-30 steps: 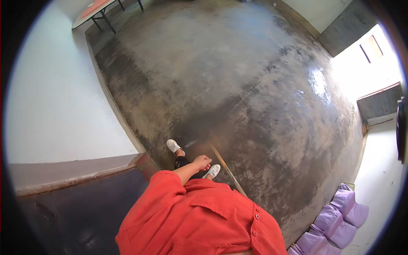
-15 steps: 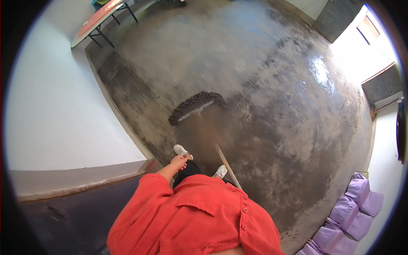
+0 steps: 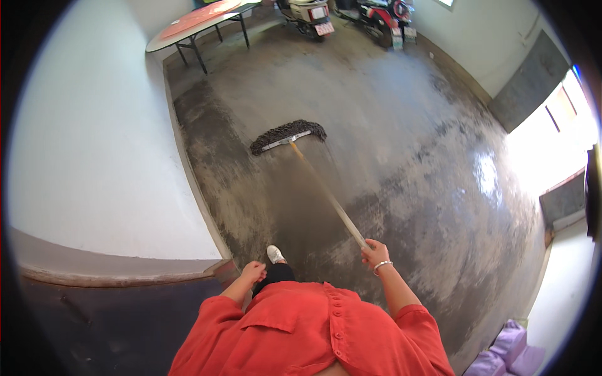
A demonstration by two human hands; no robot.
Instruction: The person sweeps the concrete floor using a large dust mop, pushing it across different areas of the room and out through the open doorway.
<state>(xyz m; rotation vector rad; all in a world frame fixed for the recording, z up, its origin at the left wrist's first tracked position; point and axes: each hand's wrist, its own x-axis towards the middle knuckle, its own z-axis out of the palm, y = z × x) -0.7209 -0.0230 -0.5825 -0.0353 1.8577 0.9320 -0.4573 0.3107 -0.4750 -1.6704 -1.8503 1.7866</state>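
My right hand (image 3: 376, 252), with a bracelet at its wrist, is wrapped round the upper end of a pale mop handle (image 3: 333, 200). From there the pole slopes forward and left to a wide flat mop head (image 3: 282, 134) with dark shaggy strands and a light bar across it. The head lies flat on the damp floor (image 3: 401, 156). Beside my left thigh hangs my left hand (image 3: 254, 272), its fingers curled in and nothing seen in them. One white shoe (image 3: 274, 254) shows ahead of my body.
A white wall (image 3: 113, 156) runs along the left. A folding table (image 3: 182, 36) with a red top stands far left; a scooter (image 3: 307, 15) and a red motorbike (image 3: 379, 22) are at the back. Purple-covered seats (image 3: 508, 351) stand lower right, below a bright doorway (image 3: 552, 138).
My right hand and the upper handle have come into view. The mop head has moved forward along the floor. My view has tilted up, bringing in more of the scooter and the motorbike.
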